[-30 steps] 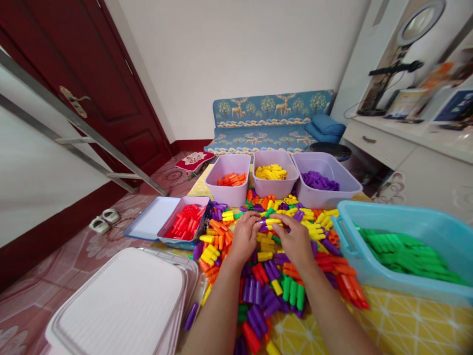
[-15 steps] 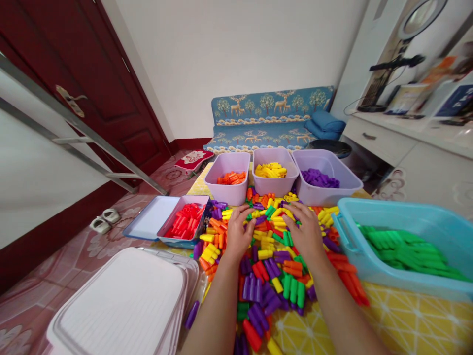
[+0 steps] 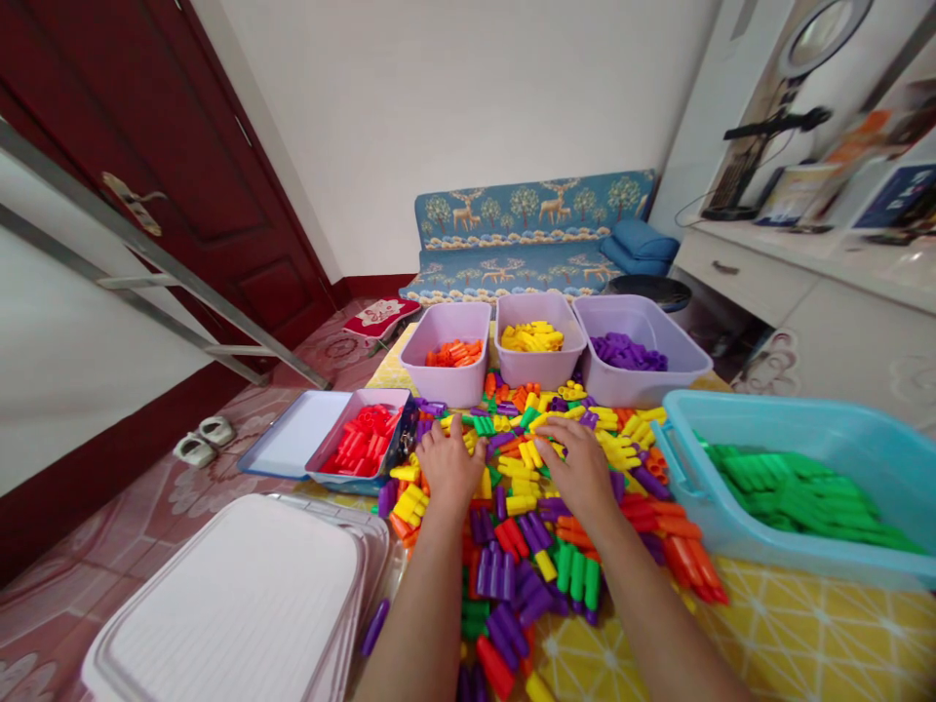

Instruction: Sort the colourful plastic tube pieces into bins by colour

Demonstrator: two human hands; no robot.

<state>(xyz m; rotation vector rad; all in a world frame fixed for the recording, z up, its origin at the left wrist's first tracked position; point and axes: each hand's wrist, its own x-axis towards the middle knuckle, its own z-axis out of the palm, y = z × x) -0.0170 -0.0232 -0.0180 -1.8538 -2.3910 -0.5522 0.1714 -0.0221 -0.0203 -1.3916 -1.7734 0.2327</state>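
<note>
A heap of mixed plastic bullet-shaped building pieces in yellow, purple, orange, red and green spreads over the table. On its left part rests my left hand, fingers apart, over yellow and purple pieces. My right hand reaches into the middle of the heap, thumb and fingers apart and touching yellow pieces. No piece shows lifted in either hand; what lies under the palms is hidden. Several pieces are joined in rows, such as the green row and the purple row nearer me.
Behind the heap stand lilac bins with orange, yellow and purple pieces. A tin of red pieces is at left, a blue tub of green ones at right. Stacked lids lie front left on the yellow tablecloth.
My left hand has moved left and its fingers have spread. My right hand has shifted slightly left, uncovering yellow pieces on its right side.
</note>
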